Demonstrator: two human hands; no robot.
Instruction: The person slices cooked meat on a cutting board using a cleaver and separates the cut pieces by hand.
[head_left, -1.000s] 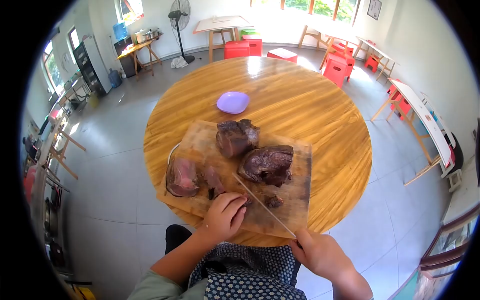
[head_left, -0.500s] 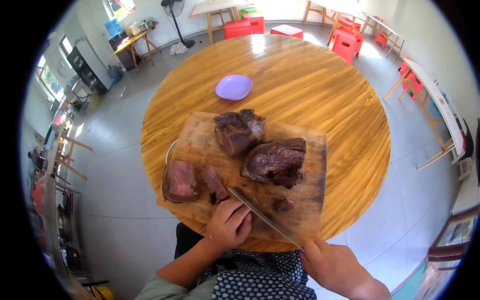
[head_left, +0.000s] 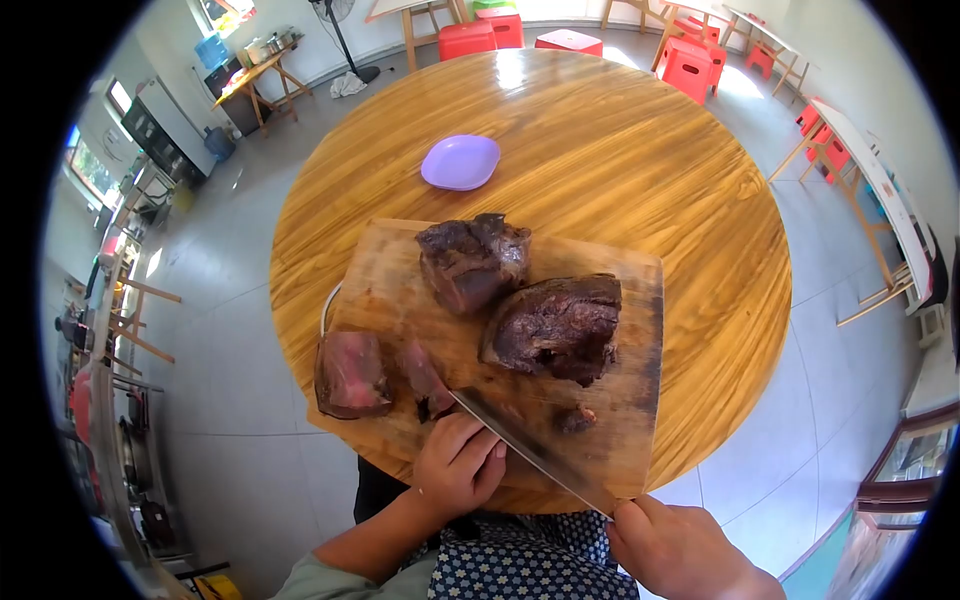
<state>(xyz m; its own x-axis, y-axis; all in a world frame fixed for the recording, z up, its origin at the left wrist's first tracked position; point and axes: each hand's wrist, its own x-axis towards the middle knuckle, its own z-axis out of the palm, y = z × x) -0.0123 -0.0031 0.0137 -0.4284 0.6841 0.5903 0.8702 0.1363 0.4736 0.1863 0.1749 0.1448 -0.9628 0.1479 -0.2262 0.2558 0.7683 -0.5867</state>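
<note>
My right hand (head_left: 675,545) is closed round the handle of a long knife (head_left: 535,450), whose blade slants up and left over the wooden board (head_left: 630,400). Beside the blade, my left hand (head_left: 460,462) rests at the board's near edge with bent fingers; whatever is under them is hidden. Just above those fingers lies a narrow piece of meat (head_left: 424,378), and left of it a cut pink block (head_left: 352,374). Two large dark chunks, one farther back (head_left: 472,262) and one to the right (head_left: 555,328), sit behind the knife. A small dark scrap (head_left: 574,419) lies right of the blade.
The board lies on a round wooden table (head_left: 720,260). Beyond the board is a purple plate (head_left: 460,162). A white cord loop (head_left: 328,305) shows at the board's left edge. Red stools (head_left: 686,68) and side tables stand farther off.
The knife blade has turned to show more of its flat side, and its tip is now nearer the narrow meat piece. The small scrap is farther from the blade. The camera view has tilted down.
</note>
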